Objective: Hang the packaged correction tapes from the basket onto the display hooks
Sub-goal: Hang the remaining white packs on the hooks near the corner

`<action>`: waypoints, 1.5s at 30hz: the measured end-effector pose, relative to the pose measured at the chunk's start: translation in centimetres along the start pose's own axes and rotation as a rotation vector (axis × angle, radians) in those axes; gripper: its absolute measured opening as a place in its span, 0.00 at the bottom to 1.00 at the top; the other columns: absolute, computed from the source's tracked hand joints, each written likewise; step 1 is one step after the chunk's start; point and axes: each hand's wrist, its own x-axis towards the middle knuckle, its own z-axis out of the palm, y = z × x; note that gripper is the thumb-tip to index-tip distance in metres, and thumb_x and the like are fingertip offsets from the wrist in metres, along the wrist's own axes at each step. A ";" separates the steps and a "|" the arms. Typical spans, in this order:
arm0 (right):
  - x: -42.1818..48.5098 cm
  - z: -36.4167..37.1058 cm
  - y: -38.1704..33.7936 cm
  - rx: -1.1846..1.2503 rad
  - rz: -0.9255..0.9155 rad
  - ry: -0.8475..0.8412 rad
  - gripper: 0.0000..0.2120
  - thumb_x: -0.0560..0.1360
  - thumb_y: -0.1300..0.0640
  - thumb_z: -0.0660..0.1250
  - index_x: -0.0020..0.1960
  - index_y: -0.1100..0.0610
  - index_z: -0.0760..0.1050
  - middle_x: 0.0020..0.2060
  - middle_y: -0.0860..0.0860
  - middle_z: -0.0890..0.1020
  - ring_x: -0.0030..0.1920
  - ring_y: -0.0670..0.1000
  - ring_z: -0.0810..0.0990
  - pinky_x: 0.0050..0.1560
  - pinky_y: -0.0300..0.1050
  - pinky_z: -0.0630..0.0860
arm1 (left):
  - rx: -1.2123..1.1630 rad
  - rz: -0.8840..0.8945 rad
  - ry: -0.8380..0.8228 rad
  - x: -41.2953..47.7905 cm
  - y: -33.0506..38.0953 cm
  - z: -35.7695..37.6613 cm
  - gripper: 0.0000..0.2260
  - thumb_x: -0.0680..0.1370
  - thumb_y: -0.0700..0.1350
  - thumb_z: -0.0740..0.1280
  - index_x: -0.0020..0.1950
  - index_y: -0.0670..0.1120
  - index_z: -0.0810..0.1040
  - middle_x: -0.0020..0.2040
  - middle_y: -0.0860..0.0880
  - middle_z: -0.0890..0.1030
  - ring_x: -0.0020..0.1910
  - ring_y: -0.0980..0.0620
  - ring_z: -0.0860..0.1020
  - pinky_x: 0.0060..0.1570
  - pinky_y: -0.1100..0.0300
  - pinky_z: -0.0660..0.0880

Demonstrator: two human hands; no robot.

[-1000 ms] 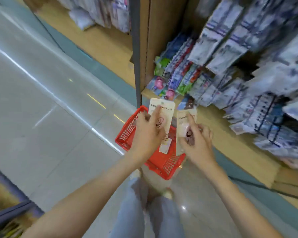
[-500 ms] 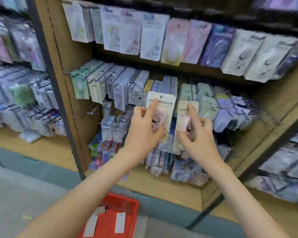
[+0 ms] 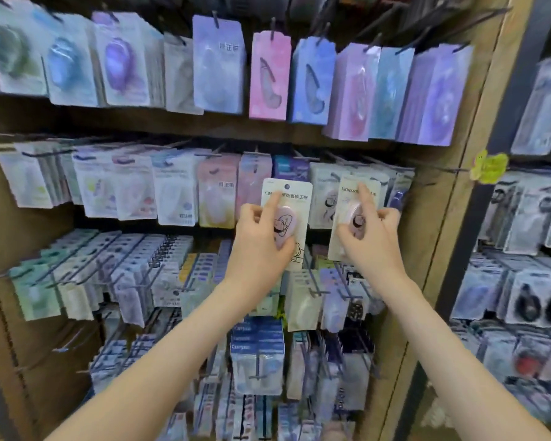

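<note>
Here, the left hand (image 3: 261, 240) grips a cream card carrying a pink blister-packed correction tape (image 3: 295, 198), its index finger stretched up the face, probably to steer the punched hole onto a hook; the print ends in 修正带. The right hand (image 3: 374, 240) pinches a second cream card with a pink tape (image 3: 347, 198), apparently headed "Campus", in the same way. Both cards stand upright before the middle row of the wooden display rack (image 3: 449, 224), near its right edge. Behind, blue packs (image 3: 256, 338) read "Campus".
</note>
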 end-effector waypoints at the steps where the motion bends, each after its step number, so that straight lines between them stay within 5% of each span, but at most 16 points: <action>1: 1.0 0.3 0.3 -0.022 -0.007 0.002 0.34 0.78 0.54 0.63 0.79 0.43 0.50 0.55 0.51 0.60 0.45 0.42 0.68 0.55 0.36 0.64 | -0.006 0.008 -0.001 0.8 -0.5 0.5 0.33 0.76 0.44 0.70 0.78 0.51 0.59 0.54 0.51 0.62 0.54 0.52 0.68 0.52 0.66 0.64; 8: 4.8 2.5 2.5 -0.227 -0.026 0.039 0.32 0.77 0.50 0.63 0.77 0.41 0.54 0.59 0.52 0.65 0.50 0.51 0.71 0.49 0.47 0.71 | -0.024 0.045 -0.021 4.7 -2.5 3.0 0.33 0.77 0.45 0.70 0.78 0.51 0.57 0.55 0.51 0.62 0.52 0.54 0.69 0.50 0.65 0.65; 13: 5.0 2.9 3.7 -0.260 -0.072 0.100 0.32 0.76 0.50 0.64 0.77 0.44 0.56 0.57 0.49 0.65 0.51 0.48 0.70 0.46 0.43 0.68 | -0.048 0.037 -0.041 5.3 -3.6 4.7 0.34 0.77 0.46 0.70 0.79 0.50 0.57 0.55 0.52 0.61 0.53 0.54 0.68 0.51 0.66 0.65; 23: 8.5 4.1 5.7 -0.187 0.010 -0.089 0.30 0.80 0.45 0.60 0.79 0.46 0.54 0.69 0.54 0.67 0.70 0.54 0.65 0.68 0.47 0.62 | -0.072 0.090 0.022 5.5 -3.6 7.1 0.35 0.74 0.46 0.73 0.77 0.47 0.60 0.55 0.52 0.63 0.52 0.61 0.65 0.47 0.73 0.64; 26: 6.3 3.1 4.2 0.054 -0.094 0.030 0.26 0.78 0.44 0.63 0.74 0.49 0.65 0.61 0.48 0.75 0.62 0.45 0.73 0.63 0.46 0.73 | -0.087 0.179 0.103 4.7 -3.4 8.0 0.34 0.73 0.47 0.72 0.76 0.45 0.63 0.56 0.51 0.65 0.53 0.62 0.65 0.51 0.78 0.65; 29: 4.3 2.7 3.2 0.372 -0.160 -0.117 0.27 0.77 0.55 0.67 0.73 0.50 0.61 0.59 0.43 0.77 0.57 0.38 0.77 0.53 0.34 0.76 | -0.105 0.340 0.153 4.0 -2.4 9.2 0.31 0.74 0.48 0.68 0.75 0.43 0.63 0.58 0.48 0.66 0.55 0.59 0.67 0.57 0.72 0.67; 33: 5.2 2.7 4.4 0.498 -0.173 0.053 0.29 0.78 0.66 0.65 0.70 0.47 0.55 0.63 0.51 0.73 0.61 0.45 0.77 0.59 0.45 0.78 | -0.139 0.435 0.118 4.9 -0.8 10.4 0.31 0.73 0.40 0.72 0.73 0.36 0.65 0.61 0.41 0.68 0.58 0.55 0.68 0.66 0.75 0.60; 36: 6.3 2.1 5.2 0.463 -0.203 0.115 0.29 0.77 0.63 0.66 0.67 0.38 0.59 0.62 0.50 0.72 0.63 0.52 0.76 0.62 0.53 0.75 | -0.150 0.408 0.108 5.6 -0.4 11.4 0.32 0.72 0.37 0.74 0.73 0.35 0.65 0.62 0.39 0.68 0.61 0.59 0.65 0.67 0.75 0.57; 40: 7.1 1.9 6.0 0.253 -0.179 0.024 0.22 0.80 0.58 0.64 0.70 0.41 0.66 0.64 0.43 0.72 0.63 0.31 0.67 0.63 0.29 0.63 | -0.170 0.360 0.115 5.5 -0.3 11.9 0.30 0.73 0.39 0.74 0.71 0.34 0.67 0.65 0.36 0.67 0.62 0.65 0.61 0.66 0.77 0.57; 45: 7.0 2.2 5.6 0.255 -0.135 -0.015 0.28 0.78 0.55 0.67 0.72 0.37 0.60 0.63 0.43 0.68 0.60 0.30 0.66 0.55 0.17 0.59 | -0.184 0.339 0.073 5.7 -0.7 11.8 0.29 0.76 0.49 0.66 0.72 0.35 0.67 0.67 0.37 0.67 0.64 0.63 0.61 0.67 0.76 0.56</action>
